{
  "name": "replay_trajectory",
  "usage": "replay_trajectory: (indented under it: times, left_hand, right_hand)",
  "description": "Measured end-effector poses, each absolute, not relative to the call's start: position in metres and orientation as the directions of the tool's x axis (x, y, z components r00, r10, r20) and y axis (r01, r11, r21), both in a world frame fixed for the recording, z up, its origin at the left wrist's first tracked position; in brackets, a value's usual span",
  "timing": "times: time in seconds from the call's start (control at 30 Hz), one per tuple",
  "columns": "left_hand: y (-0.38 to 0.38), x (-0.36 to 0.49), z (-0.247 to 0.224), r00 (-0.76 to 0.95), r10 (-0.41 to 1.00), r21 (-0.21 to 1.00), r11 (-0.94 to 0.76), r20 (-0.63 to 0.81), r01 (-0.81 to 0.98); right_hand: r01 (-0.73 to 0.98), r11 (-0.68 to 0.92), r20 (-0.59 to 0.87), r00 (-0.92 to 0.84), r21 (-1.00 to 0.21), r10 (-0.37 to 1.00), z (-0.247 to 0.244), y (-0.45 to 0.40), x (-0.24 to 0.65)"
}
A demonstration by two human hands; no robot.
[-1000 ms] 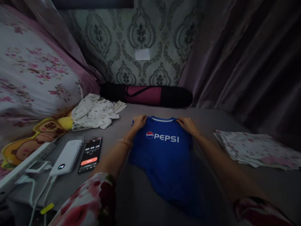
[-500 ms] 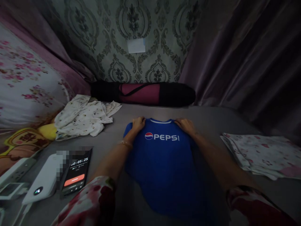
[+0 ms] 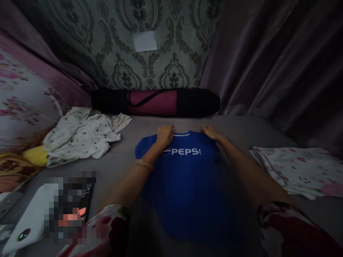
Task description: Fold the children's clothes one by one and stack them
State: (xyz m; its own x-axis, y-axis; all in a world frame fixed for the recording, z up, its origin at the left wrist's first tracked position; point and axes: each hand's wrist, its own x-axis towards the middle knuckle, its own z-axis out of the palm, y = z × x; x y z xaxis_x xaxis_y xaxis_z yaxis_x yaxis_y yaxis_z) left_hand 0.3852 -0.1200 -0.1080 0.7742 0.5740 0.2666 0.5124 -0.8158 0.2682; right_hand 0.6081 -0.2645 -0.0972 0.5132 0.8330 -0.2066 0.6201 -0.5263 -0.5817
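A blue T-shirt (image 3: 184,185) with a white PEPSI print lies front up on the grey bed surface (image 3: 120,167), its collar away from me. My left hand (image 3: 165,135) is closed on the shirt beside the collar's left end and covers part of the round logo. At the right shoulder, my right hand (image 3: 210,132) pinches the cloth near its top edge; the exact grip is hard to see. The left sleeve spreads out flat, while the lower hem fades into shadow.
A crumpled white patterned garment (image 3: 80,137) lies at left, a folded white printed cloth (image 3: 302,169) at right. A long black and maroon bag (image 3: 152,102) rests against the wall. A white power bank (image 3: 32,217) and a partly blurred phone (image 3: 87,203) lie at lower left.
My left hand has shifted right, up against the collar, uncovering more of the left sleeve. My right hand now sits farther out from the collar. The view has turned slightly.
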Motion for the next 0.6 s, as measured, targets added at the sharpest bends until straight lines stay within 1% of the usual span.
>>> replay_trajectory:
  times: [0.07,0.1,0.13,0.2,0.23,0.3,0.37,0.43,0.5,0.53,0.6]
  left_hand:
    - [-0.140,0.407,-0.109,0.909,0.348,0.358,-0.898,0.227,0.254]
    - [-0.150,0.417,-0.111,0.942,0.259,0.385,-0.909,0.213,0.163]
    - [-0.160,0.426,-0.114,0.958,0.208,0.390,-0.913,0.197,0.118]
    - [-0.175,0.438,-0.123,0.966,0.214,0.366,-0.919,0.145,0.149]
    - [-0.180,0.441,-0.127,0.963,0.243,0.346,-0.919,0.115,0.191]
    - [-0.186,0.443,-0.134,0.954,0.294,0.314,-0.913,0.062,0.261]
    - [-0.188,0.441,-0.138,0.951,0.307,0.303,-0.910,0.035,0.282]
    - [-0.188,0.439,-0.138,0.951,0.309,0.303,-0.909,0.029,0.286]
    - [-0.188,0.439,-0.136,0.950,0.311,0.301,-0.909,0.031,0.288]
    - [-0.188,0.439,-0.136,0.949,0.312,0.301,-0.909,0.033,0.288]
    - [-0.188,0.439,-0.135,0.948,0.318,0.302,-0.907,0.031,0.294]
  right_hand:
    - [0.579,-0.534,-0.227,0.520,-0.616,0.824,-0.095,-0.265,0.612]
    - [0.575,-0.538,-0.225,0.526,-0.617,0.820,-0.095,-0.265,0.612]
    - [0.579,-0.539,-0.221,0.529,-0.612,0.820,-0.095,-0.266,0.613]
    - [0.568,-0.556,-0.244,0.533,-0.607,0.811,-0.094,-0.270,0.614]
    - [0.537,-0.578,-0.279,0.537,-0.615,0.796,-0.093,-0.274,0.615]
    - [0.422,-0.631,-0.389,0.528,-0.651,0.754,-0.088,-0.285,0.619]
    - [0.294,-0.650,-0.507,0.435,-0.701,0.744,-0.082,-0.298,0.622]
    - [0.210,-0.661,-0.590,0.314,-0.721,0.744,-0.075,-0.311,0.626]
    - [0.167,-0.663,-0.611,0.273,-0.730,0.743,-0.068,-0.323,0.629]
    - [0.156,-0.652,-0.594,0.298,-0.742,0.747,-0.066,-0.329,0.631]
    - [0.179,-0.582,-0.480,0.405,-0.793,0.778,-0.065,-0.339,0.633]
